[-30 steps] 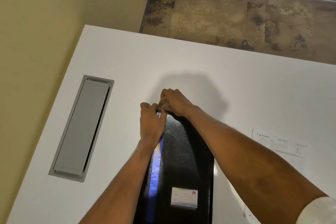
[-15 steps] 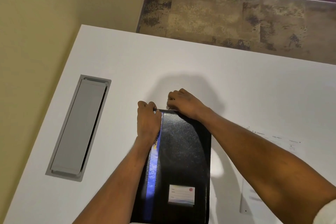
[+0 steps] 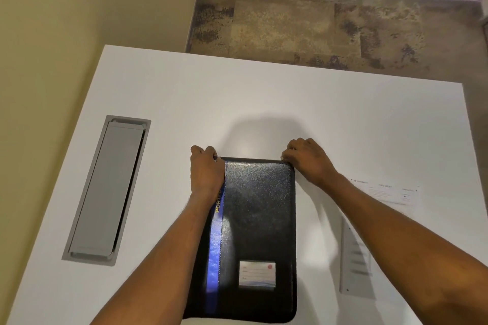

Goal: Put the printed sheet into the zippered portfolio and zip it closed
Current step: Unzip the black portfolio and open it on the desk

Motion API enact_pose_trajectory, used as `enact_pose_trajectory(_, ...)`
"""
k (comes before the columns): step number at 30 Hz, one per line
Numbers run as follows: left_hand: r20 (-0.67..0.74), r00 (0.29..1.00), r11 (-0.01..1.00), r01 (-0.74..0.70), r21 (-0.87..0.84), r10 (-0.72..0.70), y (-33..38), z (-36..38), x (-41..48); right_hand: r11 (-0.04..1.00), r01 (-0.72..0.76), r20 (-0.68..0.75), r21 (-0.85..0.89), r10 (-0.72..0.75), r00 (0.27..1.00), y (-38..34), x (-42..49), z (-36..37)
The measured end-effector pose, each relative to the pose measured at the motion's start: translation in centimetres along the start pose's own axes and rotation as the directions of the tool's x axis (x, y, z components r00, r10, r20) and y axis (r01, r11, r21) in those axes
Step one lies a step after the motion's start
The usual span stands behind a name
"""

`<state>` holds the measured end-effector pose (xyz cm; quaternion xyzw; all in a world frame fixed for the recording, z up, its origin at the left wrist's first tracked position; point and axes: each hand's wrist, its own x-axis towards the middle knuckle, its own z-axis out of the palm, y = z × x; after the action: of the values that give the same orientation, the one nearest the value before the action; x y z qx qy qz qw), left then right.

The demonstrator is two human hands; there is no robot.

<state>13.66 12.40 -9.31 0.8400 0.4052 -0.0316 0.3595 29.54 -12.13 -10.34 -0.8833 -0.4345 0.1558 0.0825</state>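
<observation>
Black grained leather covers the zippered portfolio (image 3: pixel 253 232), which lies flat and shut on the white tabletop (image 3: pixel 264 103), its long side running away from the person. A blue stripe (image 3: pixel 214 250) with yellow lettering runs down its left side, and a small pale label card (image 3: pixel 257 273) sits near the bottom of the cover. The left hand (image 3: pixel 206 174) rests on the far left corner, fingers curled over the top edge and pressing it down. The right hand (image 3: pixel 306 159) is at the far right corner, fingertips pressed together at the edge as if pinching something small; whether that is the zipper pull I cannot tell. A white printed sheet (image 3: pixel 386 191) lies on the table to the right, partly under the right forearm, apart from the portfolio. A grey rectangular cable hatch (image 3: pixel 108 190) is set into the table at left.
</observation>
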Motion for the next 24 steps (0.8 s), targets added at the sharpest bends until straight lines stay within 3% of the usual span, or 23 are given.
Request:
enact_pose_trajectory(11, -0.052, 0.999, 0.996, 0.01, 0.085, -0.006, 1.6, 0.6, -0.7, 0.904, -0.385, -0.102, 0.185, 0.408, 0.907, -2.8, -8.8, 4.8)
enact_pose_trajectory(14, -0.052, 0.997, 0.948, -0.039, 0.315, 0.059, 3.2, 1.6, -1.7, 0.828, -0.472, -0.102, 0.303, 0.521, 0.848, -4.1, -10.0, 5.7)
enact_pose_trajectory(16, 0.026, 0.976, 0.884, -0.208, 0.419, 0.218, 4.7, 3.1, -2.8, 0.785, -0.501, -0.092, 0.365, 0.566, 0.819, -4.6, -10.2, 5.9)
enact_pose_trajectory(19, 0.246, 0.894, 0.807, -0.446, 0.388, 0.375, 7.2, 6.4, -4.9, 0.743, -0.528, -0.077, 0.412, 0.605, 0.792, -4.9, -10.2, 6.0)
enact_pose_trajectory(22, 0.38, 0.831, 0.765, -0.537, 0.355, 0.407, 8.9, 9.3, -6.5, 0.72, -0.528, -0.072, 0.45, 0.618, 0.783, -5.0, -10.3, 6.0)
enact_pose_trajectory(24, 0.42, 0.828, 0.767, -0.529, 0.363, 0.372, 9.5, 10.5, -7.1, 0.712, -0.514, -0.093, 0.478, 0.623, 0.777, -5.1, -10.6, 6.1)
